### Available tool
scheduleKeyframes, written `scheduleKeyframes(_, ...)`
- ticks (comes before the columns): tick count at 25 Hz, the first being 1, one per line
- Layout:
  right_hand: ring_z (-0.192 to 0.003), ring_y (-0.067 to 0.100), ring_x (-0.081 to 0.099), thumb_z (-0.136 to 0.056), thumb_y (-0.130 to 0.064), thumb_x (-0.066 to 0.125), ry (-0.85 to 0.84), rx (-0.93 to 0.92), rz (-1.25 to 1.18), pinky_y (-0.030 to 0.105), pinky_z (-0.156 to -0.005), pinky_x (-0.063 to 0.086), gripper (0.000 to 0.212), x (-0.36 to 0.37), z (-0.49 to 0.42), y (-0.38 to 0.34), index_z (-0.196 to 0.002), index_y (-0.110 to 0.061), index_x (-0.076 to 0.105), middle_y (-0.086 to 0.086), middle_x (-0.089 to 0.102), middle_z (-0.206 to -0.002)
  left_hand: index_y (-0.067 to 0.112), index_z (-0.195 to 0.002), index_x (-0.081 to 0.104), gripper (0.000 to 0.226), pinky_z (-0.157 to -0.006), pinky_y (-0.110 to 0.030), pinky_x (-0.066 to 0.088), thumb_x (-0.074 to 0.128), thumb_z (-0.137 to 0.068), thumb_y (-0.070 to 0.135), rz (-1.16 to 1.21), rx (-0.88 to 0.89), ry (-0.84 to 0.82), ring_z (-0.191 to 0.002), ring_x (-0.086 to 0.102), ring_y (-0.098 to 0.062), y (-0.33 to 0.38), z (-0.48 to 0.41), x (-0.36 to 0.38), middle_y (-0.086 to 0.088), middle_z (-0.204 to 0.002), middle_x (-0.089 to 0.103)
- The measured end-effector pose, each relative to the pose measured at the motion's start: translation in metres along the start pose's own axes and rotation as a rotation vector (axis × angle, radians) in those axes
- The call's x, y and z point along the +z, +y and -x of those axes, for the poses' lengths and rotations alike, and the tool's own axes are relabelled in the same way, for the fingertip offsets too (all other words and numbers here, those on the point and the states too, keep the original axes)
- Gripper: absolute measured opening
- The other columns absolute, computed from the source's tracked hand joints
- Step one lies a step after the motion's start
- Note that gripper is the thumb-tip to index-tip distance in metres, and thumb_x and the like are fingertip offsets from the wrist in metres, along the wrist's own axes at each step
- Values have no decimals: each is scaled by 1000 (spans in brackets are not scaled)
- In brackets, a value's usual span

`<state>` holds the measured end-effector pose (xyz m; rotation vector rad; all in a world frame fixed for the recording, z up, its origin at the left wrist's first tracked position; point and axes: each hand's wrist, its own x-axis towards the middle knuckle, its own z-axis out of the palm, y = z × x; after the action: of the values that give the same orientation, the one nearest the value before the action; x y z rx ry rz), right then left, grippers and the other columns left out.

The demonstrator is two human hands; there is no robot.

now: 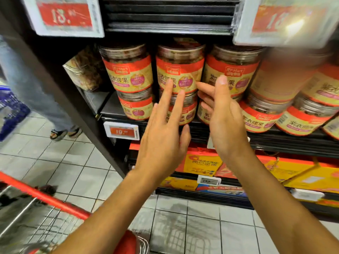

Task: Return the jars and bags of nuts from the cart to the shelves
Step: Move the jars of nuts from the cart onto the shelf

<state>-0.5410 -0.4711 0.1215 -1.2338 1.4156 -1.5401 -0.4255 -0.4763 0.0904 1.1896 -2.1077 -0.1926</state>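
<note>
**Jars shelved, hands empty, cart contents unclear**

Nearest, at lower left, is the cart (45,196), with its red rim and wire basket. The basket is too blurred to tell whether any jars or bags are left in it, so the remaining work cannot be counted from here.

Above it, both arms reach towards the shelf (110,109). The left hand (161,136) has a released grip, its fingers straight and spread over the middle stack. The right hand (223,121) is likewise released and holds nothing, its fingers lying between the middle and right stacks. Whether either hand touches a jar is hard to say.

Beyond the fingers, the jars of nuts stand two high in a row. The upper middle jar (179,70) sits upright on the lower middle jar (181,110), with matching stacks on either side. Further back on the left lies what looks like a clear bag of nuts (84,70).

With empty hands at a tidy stack, this placement looks finished or close to it. The next step is probably a return to the cart.
</note>
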Motion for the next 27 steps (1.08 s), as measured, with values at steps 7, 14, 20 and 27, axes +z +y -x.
scheduleKeyframes(7, -100, 8, 64, -85, -50, 27, -69, 115, 15, 37, -96, 48, 35, -14, 52, -27, -91, -34, 58, -12, 66, -100, 11, -126, 56, 41, -97, -10, 35, 50, -87, 19, 109, -236, -91, -113, 50, -4, 26, 66, -71, 1, -126, 58)
scheduleKeyframes(14, -93, 9, 66, -88, -37, 36, -879, 162, -10, 26, -85, 51, 25, 74, 220, -105, -93, -31, 60, -11, 67, -93, 28, -101, 65, 18, -73, -10, 44, 57, -92, 15, 167, -959, 177, -78, 60, 3, 90, 257, -242, 11, -92, 67)
scheduleKeyframes(20, -100, 34, 63, -96, -31, 43, -1478, 98, 239, 51, -93, 46, 32, 196, 351, -105, -104, -8, 66, 19, 68, -103, 6, -119, 62, 28, -86, -18, 45, 53, -93, 13, 71, -1577, 519, -103, 58, -19, 74, 460, -365, -11, -118, 65)
scheduleKeyframes(27, -76, 20, 53, -99, -12, 38, -1538, 679, 763, 30, -66, 43, 26, 297, 446, 20, -81, -13, 57, 10, 57, -84, 11, -110, 65, 28, -79, -28, 37, 47, -96, 25, 117, -1932, -152, -109, 58, -28, 16, 611, -341, -16, -115, 65)
